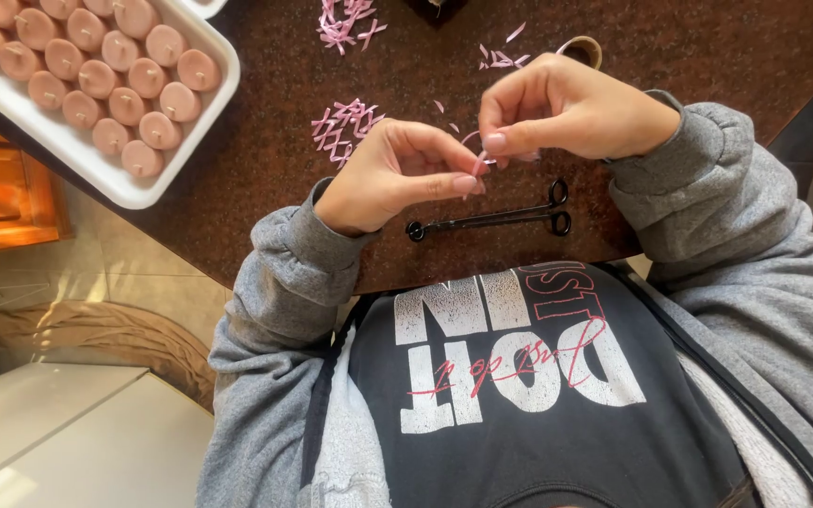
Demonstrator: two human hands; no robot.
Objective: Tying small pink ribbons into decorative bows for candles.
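Note:
Over the dark speckled table (708,47), my left hand (388,179) and my right hand (566,108) meet, fingertips pinched together on a small piece of pink ribbon (478,164). Grey sleeves cover both arms. Black long-handled scissors (491,219) lie flat on the table just below the hands, untouched. Two small heaps of folded pink ribbon bows lie nearby: one (342,127) beside my left hand, another (345,21) farther back.
A white tray (105,174) of several round pink candles with wicks sits at the table's left corner. Loose pink ribbon scraps (501,56) and a tan roll (583,49) lie behind my right hand. An orange wooden cabinet (2,202) and a white surface (68,433) stand at left.

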